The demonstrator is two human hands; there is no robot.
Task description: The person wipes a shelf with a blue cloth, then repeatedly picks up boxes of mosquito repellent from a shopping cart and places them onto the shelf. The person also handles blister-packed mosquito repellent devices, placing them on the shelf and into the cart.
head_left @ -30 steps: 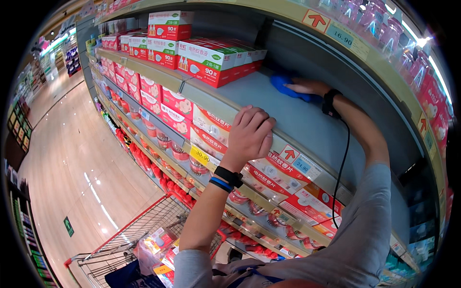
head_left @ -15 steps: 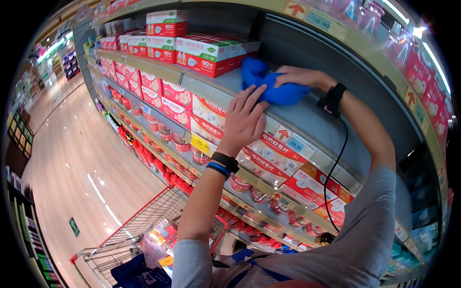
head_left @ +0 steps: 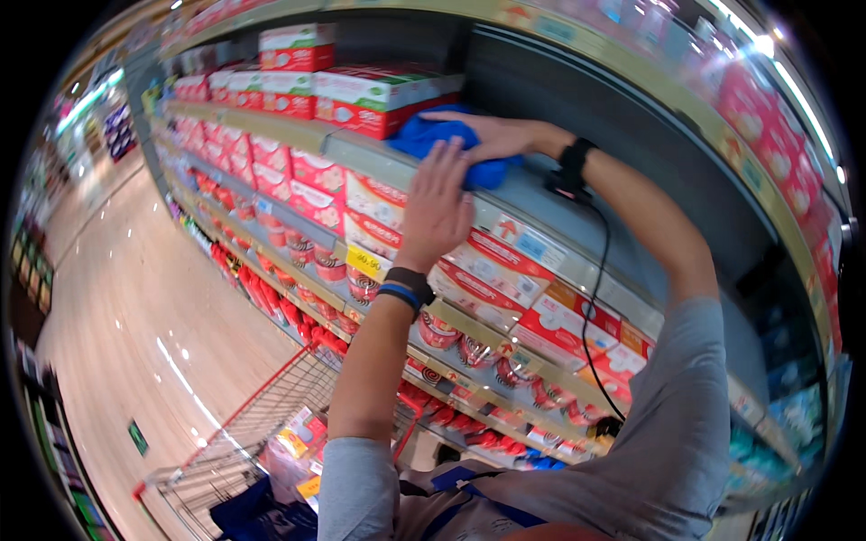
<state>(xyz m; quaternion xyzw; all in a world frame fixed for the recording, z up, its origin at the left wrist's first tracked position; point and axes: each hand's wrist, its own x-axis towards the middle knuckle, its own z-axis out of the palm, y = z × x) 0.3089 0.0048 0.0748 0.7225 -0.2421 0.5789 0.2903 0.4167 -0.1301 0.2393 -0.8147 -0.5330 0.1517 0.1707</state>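
Observation:
A crumpled blue cloth (head_left: 492, 173) lies on the bare grey shelf board (head_left: 541, 200), close against a stack of red, white and green boxes (head_left: 390, 95). Over it, my right hand (head_left: 496, 137) presses down with the fingers reaching left across the fabric. My left hand (head_left: 437, 206) is at the front lip of the shelf. Its fingers stretch upward, and their tips overlap the cloth's near side; whether they hold any of it I cannot make out. Both wrists wear dark bands, and a black cable (head_left: 595, 298) hangs from the right one.
Below run shelves with red and white boxes (head_left: 487, 270) and red round containers (head_left: 439, 331). An upper shelf edge (head_left: 550, 27) curves overhead. At lower left stands a wire shopping cart (head_left: 271, 397) with packages and a dark blue bag (head_left: 262, 514). A wooden-look floor (head_left: 108, 361) lies left.
My right hand has slid left along the shelf with the cloth, up to the stacked boxes. The left hand has shifted slightly left. The whole view has also moved a little.

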